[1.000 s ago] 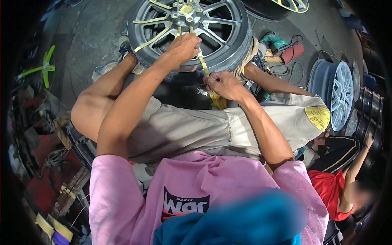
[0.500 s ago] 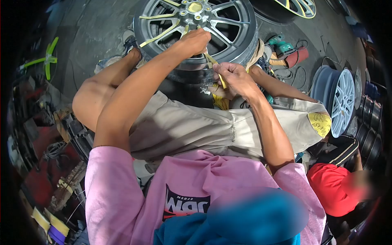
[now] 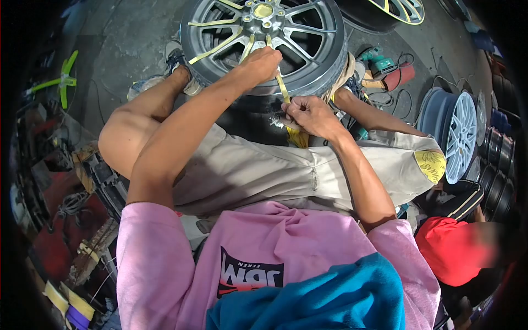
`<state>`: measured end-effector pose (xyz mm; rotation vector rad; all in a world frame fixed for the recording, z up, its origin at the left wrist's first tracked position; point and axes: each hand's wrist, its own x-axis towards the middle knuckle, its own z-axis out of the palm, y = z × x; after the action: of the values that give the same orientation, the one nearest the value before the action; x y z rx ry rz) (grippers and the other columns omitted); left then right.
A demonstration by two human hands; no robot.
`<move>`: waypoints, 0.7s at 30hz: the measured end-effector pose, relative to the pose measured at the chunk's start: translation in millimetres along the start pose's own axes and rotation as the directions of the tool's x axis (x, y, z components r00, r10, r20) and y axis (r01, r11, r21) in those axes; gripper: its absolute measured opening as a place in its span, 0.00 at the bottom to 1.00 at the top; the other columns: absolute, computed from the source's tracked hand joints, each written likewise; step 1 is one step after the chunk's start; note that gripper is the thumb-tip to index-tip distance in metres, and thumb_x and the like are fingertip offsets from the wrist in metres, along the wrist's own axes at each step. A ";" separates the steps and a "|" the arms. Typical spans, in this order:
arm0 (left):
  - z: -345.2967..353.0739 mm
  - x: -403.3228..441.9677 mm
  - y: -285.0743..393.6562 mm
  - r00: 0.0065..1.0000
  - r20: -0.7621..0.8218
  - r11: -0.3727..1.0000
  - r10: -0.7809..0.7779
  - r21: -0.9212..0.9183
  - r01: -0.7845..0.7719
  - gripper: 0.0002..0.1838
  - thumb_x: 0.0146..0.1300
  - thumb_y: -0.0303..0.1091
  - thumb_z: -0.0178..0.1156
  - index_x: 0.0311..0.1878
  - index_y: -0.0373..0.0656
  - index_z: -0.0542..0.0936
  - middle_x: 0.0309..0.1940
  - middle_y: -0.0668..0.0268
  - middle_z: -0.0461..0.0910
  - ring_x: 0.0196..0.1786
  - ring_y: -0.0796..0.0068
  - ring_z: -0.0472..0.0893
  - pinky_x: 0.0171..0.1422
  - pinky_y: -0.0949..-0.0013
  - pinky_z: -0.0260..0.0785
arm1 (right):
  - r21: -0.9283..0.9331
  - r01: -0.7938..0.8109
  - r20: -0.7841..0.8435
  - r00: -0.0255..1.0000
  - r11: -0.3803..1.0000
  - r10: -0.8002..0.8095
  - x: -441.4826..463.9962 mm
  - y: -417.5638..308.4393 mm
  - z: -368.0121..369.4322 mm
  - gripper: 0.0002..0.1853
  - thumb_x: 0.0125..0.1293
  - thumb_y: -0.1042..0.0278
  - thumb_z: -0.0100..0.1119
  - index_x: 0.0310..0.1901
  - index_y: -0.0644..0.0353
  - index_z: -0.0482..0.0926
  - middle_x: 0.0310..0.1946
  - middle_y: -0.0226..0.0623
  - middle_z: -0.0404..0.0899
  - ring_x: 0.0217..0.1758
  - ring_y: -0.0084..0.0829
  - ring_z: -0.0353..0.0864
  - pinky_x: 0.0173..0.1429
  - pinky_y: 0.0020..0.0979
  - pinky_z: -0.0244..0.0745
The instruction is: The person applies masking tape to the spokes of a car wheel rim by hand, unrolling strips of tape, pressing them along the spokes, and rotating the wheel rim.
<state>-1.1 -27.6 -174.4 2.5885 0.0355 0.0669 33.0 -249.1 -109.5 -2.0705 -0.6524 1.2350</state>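
A grey multi-spoke wheel rim (image 3: 324, 69) lies in front of me, with strips of yellow masking tape along several spokes. A narrow strip of masking tape (image 3: 281, 87) runs from a spoke near the hub, under my left hand, down to my right hand. My left hand (image 3: 259, 67) is closed over that spoke, its fingers bunched on the tape; the fingertips are partly hidden. Below the rim's near edge, my right hand (image 3: 312, 115) pinches the strip's lower end between thumb and curled fingers. The strip between the hands looks taut.
Right of the rim lie a green corded power tool (image 3: 380, 63) and a red cylinder (image 3: 399, 77). A silver-blue wheel (image 3: 461, 137) stands farther right, near a person in red (image 3: 454, 250). A taped wheel (image 3: 407, 11) is at the top. A bright green stand (image 3: 67, 80) is left.
My left hand has shifted slightly left and down, uncovering tape near the hub. My right hand has turned and drawn its end of the tape lower, straightening the strip.
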 end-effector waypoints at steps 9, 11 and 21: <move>-8.5 27.7 -7.0 0.757 0.470 0.805 -0.454 -0.147 0.574 0.18 0.55 0.43 0.77 0.29 0.35 0.84 0.24 0.59 0.85 0.20 0.71 0.79 0.28 0.64 0.73 | 0.171 -0.072 0.072 0.996 0.983 0.060 -5.9 -7.9 -2.3 0.23 0.71 0.50 0.59 0.27 0.62 0.83 0.20 0.33 0.77 0.26 0.26 0.73 0.37 0.32 0.70; -4.5 28.7 -9.4 0.713 0.513 0.767 -0.479 -0.152 0.624 0.19 0.56 0.46 0.76 0.29 0.36 0.84 0.22 0.61 0.84 0.18 0.75 0.76 0.25 0.67 0.70 | 0.251 -0.073 0.087 0.995 0.965 0.053 -5.1 -5.2 -1.1 0.23 0.72 0.50 0.59 0.27 0.62 0.82 0.21 0.30 0.76 0.26 0.22 0.71 0.36 0.30 0.69; -13.0 17.8 -14.2 0.613 0.632 0.696 -0.475 -0.157 0.701 0.28 0.60 0.57 0.70 0.27 0.36 0.85 0.25 0.62 0.85 0.20 0.75 0.77 0.24 0.68 0.72 | 0.575 -0.152 0.151 0.986 0.804 0.078 -4.2 -10.3 -1.6 0.20 0.73 0.51 0.60 0.32 0.61 0.79 0.21 0.30 0.76 0.21 0.17 0.72 0.25 0.19 0.66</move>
<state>15.7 -8.0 -170.1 1.9626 0.6250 -0.8457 31.6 -245.4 -98.9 -1.5369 -0.1497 1.4203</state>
